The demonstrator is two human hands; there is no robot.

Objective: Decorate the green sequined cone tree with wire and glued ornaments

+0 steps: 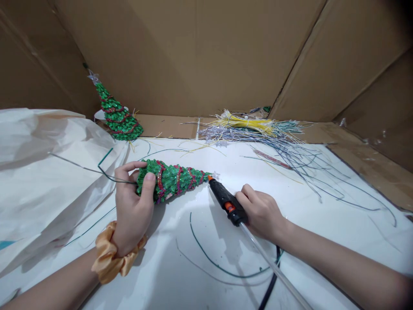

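Note:
My left hand (134,206) grips the wide base of a small green glitter tree (172,179) with red and purple garland bands, lying on its side on the white table. A thin dark wire runs out from under its base. My right hand (260,211) is closed on a black glue gun (226,200) with an orange trigger. A clear glue stick pokes out of the gun's back. The nozzle touches the tree's tip, where a small silver star (215,175) sits.
A second finished green tree (118,116) stands upright at the back left. A heap of yellow, white and blue-grey wire stems (258,127) lies at the back. White crumpled paper (41,172) covers the left. Cardboard walls (193,56) surround the table; loose wires and the gun's black cord lie near me.

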